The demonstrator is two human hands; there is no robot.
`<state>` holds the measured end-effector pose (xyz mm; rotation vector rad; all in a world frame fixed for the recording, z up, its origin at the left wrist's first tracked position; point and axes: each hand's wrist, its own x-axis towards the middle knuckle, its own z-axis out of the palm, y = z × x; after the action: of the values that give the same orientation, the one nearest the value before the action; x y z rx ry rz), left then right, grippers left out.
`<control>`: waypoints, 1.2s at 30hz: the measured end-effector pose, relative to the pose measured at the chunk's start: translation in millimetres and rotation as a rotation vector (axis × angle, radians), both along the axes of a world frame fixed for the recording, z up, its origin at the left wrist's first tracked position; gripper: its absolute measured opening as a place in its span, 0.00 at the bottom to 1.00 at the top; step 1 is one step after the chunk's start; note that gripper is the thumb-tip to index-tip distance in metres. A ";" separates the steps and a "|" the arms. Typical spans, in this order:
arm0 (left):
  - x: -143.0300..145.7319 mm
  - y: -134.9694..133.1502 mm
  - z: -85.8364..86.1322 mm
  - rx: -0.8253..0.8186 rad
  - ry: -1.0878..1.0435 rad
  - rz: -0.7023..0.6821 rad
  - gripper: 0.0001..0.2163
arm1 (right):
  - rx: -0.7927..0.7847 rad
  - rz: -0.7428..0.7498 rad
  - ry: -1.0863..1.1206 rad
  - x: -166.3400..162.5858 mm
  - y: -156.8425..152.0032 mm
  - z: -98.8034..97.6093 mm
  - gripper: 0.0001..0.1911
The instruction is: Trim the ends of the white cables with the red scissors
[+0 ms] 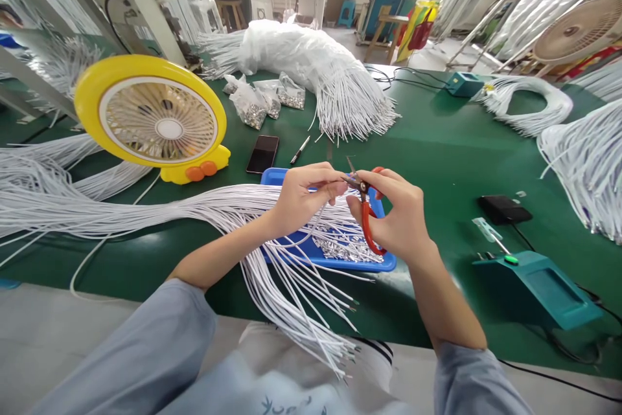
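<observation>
My right hand point(396, 208) grips red-handled scissors point(367, 211), whose blades are at the fingertips of my left hand point(308, 191). That left hand pinches the end of a white cable point(311, 230), and the cable hangs down from it in a curve. Both hands are over a blue tray point(359, 267) that holds many small silvery metal parts point(340, 248). A thick bundle of white cables point(208, 202) runs in from the left, crosses the tray and spills over the table's front edge. My fingers hide the exact spot where blades and cable end meet.
A yellow fan point(214, 123) stands at left. Behind the tray lie a phone point(263, 154), a pen point(300, 150), bags of metal parts point(250, 104) and a plastic-wrapped cable bundle point(301, 52). At right are a teal device point(544, 289), a black box point(504, 209) and more cables point(587, 162).
</observation>
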<state>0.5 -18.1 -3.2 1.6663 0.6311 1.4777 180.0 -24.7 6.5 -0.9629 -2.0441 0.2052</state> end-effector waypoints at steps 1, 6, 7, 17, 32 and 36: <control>0.0 -0.4 -0.8 0.024 0.022 0.004 0.05 | 0.002 0.003 -0.005 -0.1 -0.1 -0.5 0.16; -0.1 0.0 -3.4 0.118 0.096 0.046 0.07 | -0.035 0.011 -0.049 -0.2 -2.5 1.2 0.17; -0.2 0.3 -3.8 0.130 0.101 0.051 0.07 | -0.046 0.012 -0.056 -0.1 -2.9 1.9 0.17; -1.8 -0.4 -2.9 0.177 0.157 0.012 0.07 | -0.094 0.025 -0.053 -1.2 -4.4 2.2 0.16; 1.3 -7.4 2.3 -0.240 -0.064 -0.166 0.09 | -0.316 0.055 0.565 11.0 -0.9 16.6 0.11; 8.8 -14.5 0.2 -0.299 -0.062 -0.263 0.09 | -0.358 0.122 0.617 -2.1 -7.0 9.8 0.11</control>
<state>9.3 -32.6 -3.0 1.4071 0.5457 1.1792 177.8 -31.7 16.2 -0.8461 -1.5134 0.8473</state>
